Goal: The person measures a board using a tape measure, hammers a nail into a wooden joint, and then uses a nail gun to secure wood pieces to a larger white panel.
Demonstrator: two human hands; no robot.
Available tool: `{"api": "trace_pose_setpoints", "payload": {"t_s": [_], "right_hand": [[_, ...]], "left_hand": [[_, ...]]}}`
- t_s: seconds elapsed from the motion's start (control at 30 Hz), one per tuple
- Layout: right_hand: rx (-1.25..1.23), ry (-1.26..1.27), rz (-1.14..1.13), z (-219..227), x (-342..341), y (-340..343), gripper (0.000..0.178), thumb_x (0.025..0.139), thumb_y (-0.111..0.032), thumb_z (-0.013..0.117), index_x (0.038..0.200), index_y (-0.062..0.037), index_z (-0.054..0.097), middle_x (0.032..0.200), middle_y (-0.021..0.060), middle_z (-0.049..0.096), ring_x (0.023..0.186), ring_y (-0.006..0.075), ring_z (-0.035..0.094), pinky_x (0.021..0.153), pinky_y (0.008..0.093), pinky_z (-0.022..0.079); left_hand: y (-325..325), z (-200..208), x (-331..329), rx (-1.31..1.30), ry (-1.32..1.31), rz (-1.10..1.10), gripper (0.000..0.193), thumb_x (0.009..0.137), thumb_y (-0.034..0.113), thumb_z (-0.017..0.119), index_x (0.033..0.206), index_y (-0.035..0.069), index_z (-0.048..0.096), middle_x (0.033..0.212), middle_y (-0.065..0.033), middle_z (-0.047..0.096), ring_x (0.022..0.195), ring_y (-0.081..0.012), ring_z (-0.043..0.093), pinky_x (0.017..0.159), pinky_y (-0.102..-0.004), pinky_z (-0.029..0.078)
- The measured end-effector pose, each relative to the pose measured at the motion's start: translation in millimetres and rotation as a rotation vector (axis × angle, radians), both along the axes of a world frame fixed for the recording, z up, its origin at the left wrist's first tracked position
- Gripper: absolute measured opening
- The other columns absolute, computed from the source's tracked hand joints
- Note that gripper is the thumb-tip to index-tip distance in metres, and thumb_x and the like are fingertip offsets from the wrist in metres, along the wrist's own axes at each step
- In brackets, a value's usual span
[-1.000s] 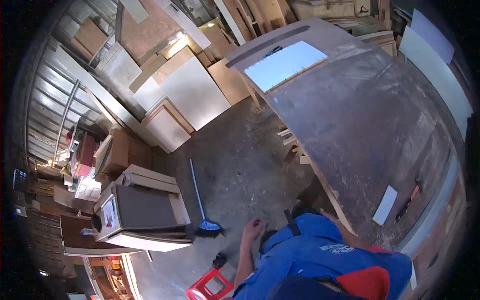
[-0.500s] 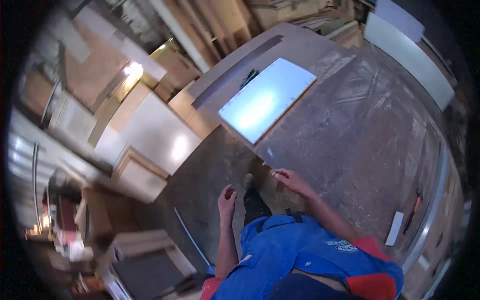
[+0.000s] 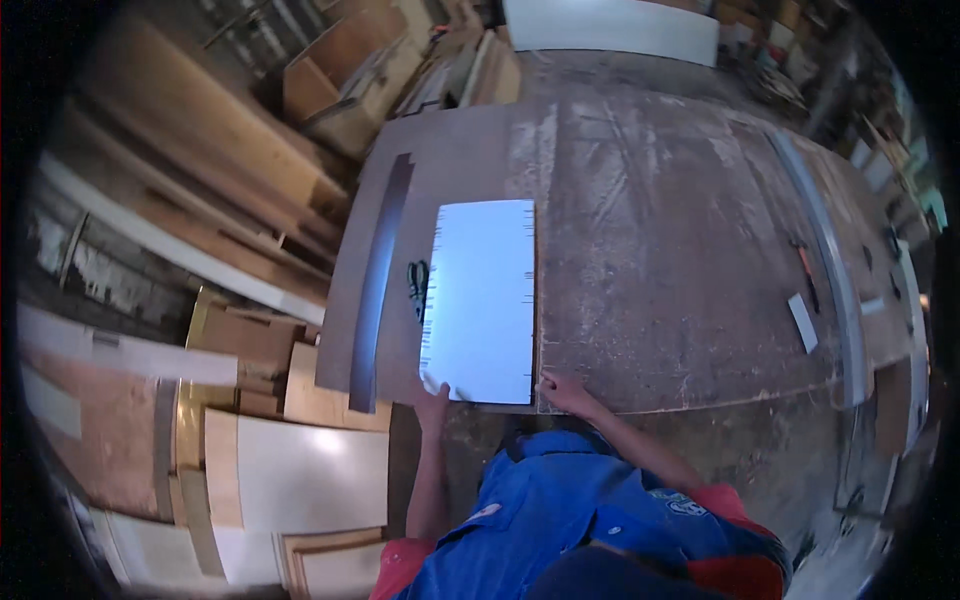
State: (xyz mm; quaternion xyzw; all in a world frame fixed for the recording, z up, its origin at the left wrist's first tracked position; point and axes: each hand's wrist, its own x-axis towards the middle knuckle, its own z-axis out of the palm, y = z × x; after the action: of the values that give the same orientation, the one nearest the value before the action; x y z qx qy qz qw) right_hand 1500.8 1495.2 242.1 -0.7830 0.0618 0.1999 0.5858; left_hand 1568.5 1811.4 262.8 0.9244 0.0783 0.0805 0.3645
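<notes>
A white rectangular panel [image 3: 484,300] lies on the large brown worktable [image 3: 660,250], with short dark marks along both long edges. My left hand [image 3: 432,406] is at the panel's near left corner, thumb and finger apart and touching it. Just right of the near right corner, at the table's front edge, is my right hand [image 3: 566,393]. Its fingers are curled together; whatever they may hold is hidden. Dark-handled pliers [image 3: 417,285] rest against the panel's left side.
A long dark strip [image 3: 382,280] lies left of the pliers. On the table's right are an orange-handled hammer [image 3: 806,272], a small white strip [image 3: 802,323] and a long grey metal bar [image 3: 828,260]. Boards [image 3: 312,470] stand at the left; a white sheet [image 3: 610,30] is beyond the table.
My view has turned to the left and I have come up to the table's front edge. Both hands have moved from in front of my body to the panel's near end.
</notes>
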Motion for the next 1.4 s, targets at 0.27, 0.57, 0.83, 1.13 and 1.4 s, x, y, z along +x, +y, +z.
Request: {"api": "trace_pose_setpoints", "payload": {"t_s": [0.27, 0.57, 0.83, 1.13, 1.4], "right_hand": [[0.028, -0.044, -0.158, 20.7, -16.3, 22.4, 0.036, 0.091, -0.033, 0.063, 0.102, 0.0011, 0.061, 0.070, 0.0081, 0.058, 0.060, 0.0149, 0.052, 0.059, 0.0342, 0.046], [0.004, 0.079, -0.834, 39.6, -18.4, -21.4, 0.042, 0.085, -0.042, 0.069, 0.098, -0.0016, 0.069, 0.082, 0.0094, 0.067, 0.075, 0.0186, 0.062, 0.066, 0.0354, 0.049], [-0.193, -0.161, -0.722, 126.2, -81.7, -34.4, 0.034, 0.082, -0.032, 0.074, 0.096, -0.0009, 0.069, 0.087, 0.0115, 0.071, 0.080, 0.0198, 0.068, 0.071, 0.0342, 0.054], [-0.002, -0.347, -0.734, 170.9, -191.6, -44.8, 0.033, 0.086, -0.026, 0.069, 0.104, -0.0002, 0.060, 0.091, 0.0128, 0.067, 0.084, 0.0223, 0.065, 0.071, 0.0367, 0.052], [0.182, -0.748, -0.769, 248.2, -361.8, -117.5, 0.034, 0.098, -0.025, 0.058, 0.123, -0.0020, 0.062, 0.101, 0.0108, 0.071, 0.090, 0.0171, 0.065, 0.079, 0.0329, 0.053]], "left_hand": [[-10.0, 28.1, -3.6, -0.106, 0.126, -0.004, 0.062, 0.079, 0.020, 0.071, 0.132, -0.007, 0.050, 0.127, -0.0265, 0.056, 0.121, -0.0387, 0.052, 0.106, -0.0446, 0.038], [21.8, -56.7, 3.4, -1.030, 0.500, -0.186, 0.026, 0.092, 0.018, 0.063, 0.109, 0.005, 0.049, 0.077, -0.0023, 0.052, 0.070, -0.0155, 0.050, 0.064, -0.0290, 0.044], [10.0, -62.1, 13.0, -1.419, 0.900, -0.440, 0.016, 0.092, 0.026, 0.063, 0.088, 0.012, 0.057, 0.071, 0.0007, 0.049, 0.067, -0.0151, 0.049, 0.061, -0.0266, 0.041], [-123.4, -10.9, -61.1, -1.303, 0.981, -0.615, 0.025, 0.093, 0.031, 0.058, 0.097, 0.007, 0.055, 0.074, -0.0022, 0.050, 0.069, -0.0177, 0.049, 0.063, -0.0291, 0.043], [-271.4, 25.8, -165.5, -1.318, 1.063, -0.845, 0.034, 0.094, 0.036, 0.054, 0.105, 0.003, 0.054, 0.076, -0.0048, 0.051, 0.070, -0.0200, 0.050, 0.065, -0.0312, 0.044]]}}
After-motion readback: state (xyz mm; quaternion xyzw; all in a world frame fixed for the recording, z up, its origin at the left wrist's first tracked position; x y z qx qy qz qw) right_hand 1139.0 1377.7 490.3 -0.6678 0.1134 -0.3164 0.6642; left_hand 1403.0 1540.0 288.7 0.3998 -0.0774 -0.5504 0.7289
